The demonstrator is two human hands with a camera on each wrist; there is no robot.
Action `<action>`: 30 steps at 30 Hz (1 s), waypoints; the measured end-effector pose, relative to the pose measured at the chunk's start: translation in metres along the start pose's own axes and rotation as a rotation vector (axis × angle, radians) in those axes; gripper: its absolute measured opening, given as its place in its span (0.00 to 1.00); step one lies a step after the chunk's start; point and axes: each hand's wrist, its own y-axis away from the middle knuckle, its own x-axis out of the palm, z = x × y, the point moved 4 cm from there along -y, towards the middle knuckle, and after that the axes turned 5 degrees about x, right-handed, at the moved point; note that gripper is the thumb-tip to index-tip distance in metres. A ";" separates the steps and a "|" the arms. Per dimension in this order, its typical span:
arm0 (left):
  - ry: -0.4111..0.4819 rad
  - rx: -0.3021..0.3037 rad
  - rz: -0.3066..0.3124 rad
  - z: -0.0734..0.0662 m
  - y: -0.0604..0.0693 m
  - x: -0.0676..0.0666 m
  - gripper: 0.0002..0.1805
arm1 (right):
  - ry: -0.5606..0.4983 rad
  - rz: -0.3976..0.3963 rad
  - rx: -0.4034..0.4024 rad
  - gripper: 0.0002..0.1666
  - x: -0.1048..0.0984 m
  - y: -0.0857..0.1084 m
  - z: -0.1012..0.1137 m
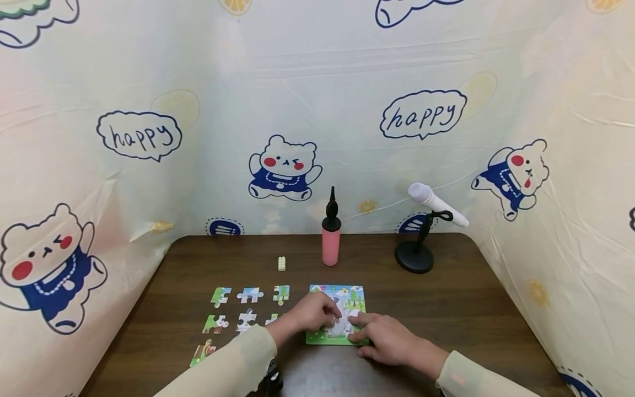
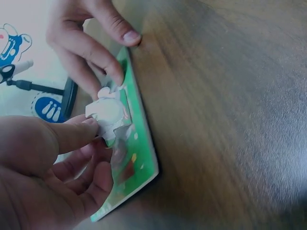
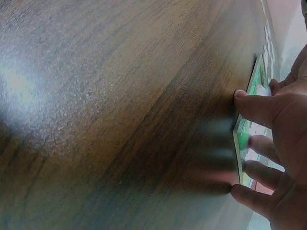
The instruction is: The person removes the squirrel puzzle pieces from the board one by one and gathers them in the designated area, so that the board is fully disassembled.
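A jigsaw puzzle board (image 1: 354, 299) with a green border and a printed picture lies on the wooden table. My left hand (image 1: 316, 313) is over its left half and pinches a mostly white puzzle piece (image 2: 108, 113) between thumb and fingers, tilted close to the board's surface. From the right, my right hand (image 1: 389, 337) rests on the board with its fingers spread. Its thumb (image 3: 252, 106) lies at the board's near edge, as the right wrist view shows. The held piece is mostly hidden by the left fingers in the head view.
Several loose puzzle pieces (image 1: 250, 295) lie in rows left of the board, partly covered by the left sleeve (image 1: 233, 361). Behind stand a pink pump (image 1: 331, 245) with a black top, a small pale toy brick (image 1: 281, 263), and a white microphone (image 1: 436, 204) on a black stand (image 1: 414, 256).
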 end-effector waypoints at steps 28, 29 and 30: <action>0.140 -0.086 -0.012 0.071 0.146 -0.094 0.08 | 0.029 0.015 -0.003 0.21 0.001 -0.003 0.000; 0.135 -0.095 -0.014 0.074 0.150 -0.094 0.08 | 0.028 0.016 -0.002 0.21 0.000 -0.003 0.000; 0.131 -0.101 -0.018 0.076 0.154 -0.095 0.08 | 0.029 0.016 0.000 0.21 0.000 -0.003 0.000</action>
